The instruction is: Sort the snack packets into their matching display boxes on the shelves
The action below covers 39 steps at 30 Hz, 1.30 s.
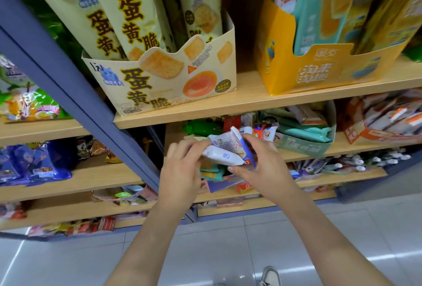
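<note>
Both hands meet in front of the second shelf and share a small bunch of white-and-blue snack packets (225, 150). My left hand (182, 171) grips the bunch from the left, fingers curled over a white packet. My right hand (262, 167) pinches the packets from the right, thumb underneath. Just behind, a pile of mixed packets (251, 126) lies on the shelf, red, green and white ones together. A teal display box (303, 146) with teal and brown packets stands to the right of the pile, and an orange-and-white display box (374, 136) stands further right.
The shelf above carries a cream egg-yolk cracker box (173, 80) and a yellow box (319, 71) with tall bags. A blue upright post (75, 84) divides the shelving. Lower shelves hold more packets; purple bags (34, 162) sit at the left. Grey tiled floor (228, 251) lies below.
</note>
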{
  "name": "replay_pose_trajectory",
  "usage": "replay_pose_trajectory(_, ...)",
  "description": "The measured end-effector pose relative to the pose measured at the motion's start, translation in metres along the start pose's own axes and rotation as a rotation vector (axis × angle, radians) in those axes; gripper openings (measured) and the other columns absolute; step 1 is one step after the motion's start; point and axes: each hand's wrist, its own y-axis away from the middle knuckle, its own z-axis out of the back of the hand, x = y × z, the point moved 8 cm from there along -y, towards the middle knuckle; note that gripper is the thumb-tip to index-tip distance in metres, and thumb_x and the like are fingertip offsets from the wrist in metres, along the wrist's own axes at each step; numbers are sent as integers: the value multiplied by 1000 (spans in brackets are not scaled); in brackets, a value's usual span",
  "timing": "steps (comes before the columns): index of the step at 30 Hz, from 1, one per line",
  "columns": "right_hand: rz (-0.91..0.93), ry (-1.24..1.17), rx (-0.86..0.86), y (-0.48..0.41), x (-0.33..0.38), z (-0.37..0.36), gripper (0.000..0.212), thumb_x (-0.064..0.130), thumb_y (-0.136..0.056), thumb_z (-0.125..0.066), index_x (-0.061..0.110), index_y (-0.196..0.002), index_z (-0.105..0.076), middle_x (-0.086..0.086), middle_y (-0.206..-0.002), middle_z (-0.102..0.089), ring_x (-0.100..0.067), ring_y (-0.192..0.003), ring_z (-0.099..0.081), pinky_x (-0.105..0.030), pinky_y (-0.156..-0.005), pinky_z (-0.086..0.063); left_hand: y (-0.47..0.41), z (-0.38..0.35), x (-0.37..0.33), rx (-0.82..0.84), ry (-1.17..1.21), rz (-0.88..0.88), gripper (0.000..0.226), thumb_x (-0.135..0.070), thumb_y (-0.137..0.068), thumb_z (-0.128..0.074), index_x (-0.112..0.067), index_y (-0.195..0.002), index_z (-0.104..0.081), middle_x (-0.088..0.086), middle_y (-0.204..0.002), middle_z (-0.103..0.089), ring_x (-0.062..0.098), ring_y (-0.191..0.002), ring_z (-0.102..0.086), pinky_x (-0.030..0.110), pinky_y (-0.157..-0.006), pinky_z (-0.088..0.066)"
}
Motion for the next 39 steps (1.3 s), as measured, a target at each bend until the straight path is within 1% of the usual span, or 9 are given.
replay_pose_trajectory(4,31,14,23,-1,1,-17,81,47,-70,-80,35,-140,-41,11,-122,-54,-17,-118,-45,-48,-95,-45,9,-40,-7,221,-164,-13,58,6,-64,-74,-21,-114,-62,6,-102,-60,25,-88,-46,34,-49,-48)
replay_pose_trajectory(8,54,202,-68,-3,-2,-22,63,51,-83,-68,38,-138,-41,13,-134,-50,-16,-128,-38,-43,-93,-36,5,-60,7,325,20,189,55,5,-80,-58,-19,-130,-57,4,-118,-62,27,-104,-59,38,-81,-52)
replay_pose_trajectory(12,20,323,-154,0,-14,-18,71,61,-79,-67,42,-140,-36,-1,-147,-38,-25,-137,-27,-53,-94,-34,4,-32,16,156,182,351,49,4,-85,-50,-20,-126,-61,-1,-117,-63,12,-101,-53,17,-85,-40)
replay_pose_trajectory(17,9,311,-108,-1,-23,-21,77,69,-79,-62,48,-146,-29,0,-161,-17,-27,-149,-9,-64,-103,-27,-10,-37,69,95,260,592,30,-15,-93,-47,-24,-118,-61,0,-109,-64,26,-104,-58,44,-90,-50)
replay_pose_trajectory(22,-40,208,-26,-10,-27,-25,72,65,-83,-60,47,-146,-29,11,-163,-7,-18,-151,3,-65,-107,-28,-28,-50,87,110,395,865,11,-14,-98,-49,-8,-96,-58,12,-90,-61,28,-86,-58,28,-69,-39)
replay_pose_trajectory(28,-61,129,-60,-4,-29,-29,72,60,-83,-63,41,-147,-35,3,-163,-11,-24,-150,0,-59,-112,-28,-34,-52,99,-41,595,964,19,-16,-91,-67,-13,-109,-69,3,-94,-68,15,-76,-63,17,-59,-48)
replay_pose_trajectory(31,-46,86,-77,-5,-30,-31,73,57,-84,-64,33,-148,-38,-3,-163,-14,-27,-150,-2,-50,-118,-20,-33,-48,106,-90,549,960,14,-12,-87,-69,-14,-99,-77,5,-98,-74,19,-89,-66,27,-80,-53)
replay_pose_trajectory(35,-72,108,-57,-6,-31,-34,74,60,-85,-59,33,-150,-35,-2,-164,-13,-26,-150,-3,-45,-119,-19,-20,-8,97,-278,387,913,16,-13,-91,-62,-10,-98,-76,4,-95,-73,17,-86,-63,24,-77,-45)
replay_pose_trajectory(39,-77,130,-8,-8,-29,-35,74,66,-84,-52,36,-150,-33,0,-163,-15,-25,-150,-4,-47,-117,-24,15,9,84,-433,594,888,12,-14,-91,-66,-23,-94,-73,-1,-91,-74,12,-89,-70,25,-83,-53)
